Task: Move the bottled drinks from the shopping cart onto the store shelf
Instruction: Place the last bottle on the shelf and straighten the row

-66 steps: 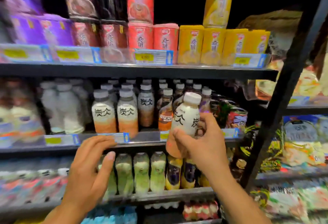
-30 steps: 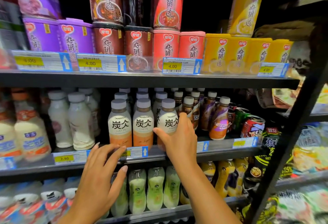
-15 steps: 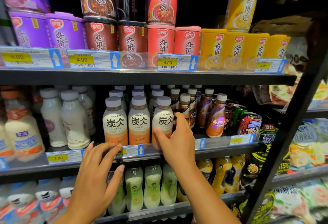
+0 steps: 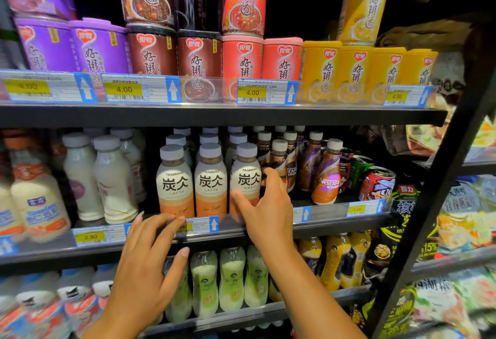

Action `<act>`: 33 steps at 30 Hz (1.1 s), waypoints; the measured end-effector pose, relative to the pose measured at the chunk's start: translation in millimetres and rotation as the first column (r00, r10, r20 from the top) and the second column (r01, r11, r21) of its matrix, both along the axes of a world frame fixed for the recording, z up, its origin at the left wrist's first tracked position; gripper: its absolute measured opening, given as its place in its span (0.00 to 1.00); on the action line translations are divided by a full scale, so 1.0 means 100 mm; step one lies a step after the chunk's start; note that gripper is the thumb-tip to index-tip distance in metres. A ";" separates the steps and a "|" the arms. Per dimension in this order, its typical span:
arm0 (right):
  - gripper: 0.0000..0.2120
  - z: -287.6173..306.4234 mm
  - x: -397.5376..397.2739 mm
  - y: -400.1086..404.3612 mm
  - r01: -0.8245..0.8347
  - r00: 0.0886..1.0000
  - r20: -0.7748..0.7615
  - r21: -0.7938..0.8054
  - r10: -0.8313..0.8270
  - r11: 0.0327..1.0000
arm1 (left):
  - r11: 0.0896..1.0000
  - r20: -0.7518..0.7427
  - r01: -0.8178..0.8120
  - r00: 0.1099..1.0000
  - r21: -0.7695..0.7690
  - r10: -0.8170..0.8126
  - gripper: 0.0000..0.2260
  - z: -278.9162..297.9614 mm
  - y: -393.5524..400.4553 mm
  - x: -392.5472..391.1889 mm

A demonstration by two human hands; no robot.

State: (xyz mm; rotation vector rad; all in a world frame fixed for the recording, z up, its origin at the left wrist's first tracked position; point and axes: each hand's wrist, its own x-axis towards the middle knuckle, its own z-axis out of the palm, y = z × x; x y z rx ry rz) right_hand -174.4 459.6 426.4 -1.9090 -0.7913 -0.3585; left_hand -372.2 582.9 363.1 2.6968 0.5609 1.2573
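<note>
Three latte bottles with grey caps stand in a front row on the middle shelf. My right hand wraps around the lower part of the rightmost latte bottle, which stands upright on the shelf beside the middle latte bottle and the left latte bottle. My left hand is spread open, its fingertips resting on the shelf's price rail below the left bottle. More latte bottles stand in rows behind. The shopping cart is out of view.
White milk bottles stand left of the lattes; Nescafe bottles and cans stand right. Porridge tubs fill the upper shelf. Green drink bottles line the lower shelf. A black slanted rack post runs down the right.
My right hand brought the latte bottle in from the air and set it upright at the right end of the front row. It still grips it. The left hand stayed at the rail.
</note>
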 end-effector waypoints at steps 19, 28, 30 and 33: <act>0.19 0.02 0.23 -0.71 -0.122 0.991 0.074 0.098 0.114 0.988 | 0.988 -0.082 -0.094 0.993 -0.120 0.085 0.26 0.14 -0.25 -0.05; 0.29 0.27 0.58 -0.75 -0.078 0.996 -0.052 -0.250 0.067 0.965 | 0.952 -0.190 -0.268 0.952 -0.151 0.238 0.32 0.24 -0.57 0.04; 0.27 0.29 0.61 -0.68 -0.072 0.997 -0.053 -0.323 0.058 0.944 | 0.945 -0.214 -0.294 0.941 -0.140 0.261 0.32 0.26 -0.57 0.04; 0.23 0.29 0.62 -0.60 -0.055 0.998 -0.043 -0.397 0.041 0.916 | 0.943 -0.234 -0.306 0.934 -0.128 0.271 0.32 0.31 -0.55 0.04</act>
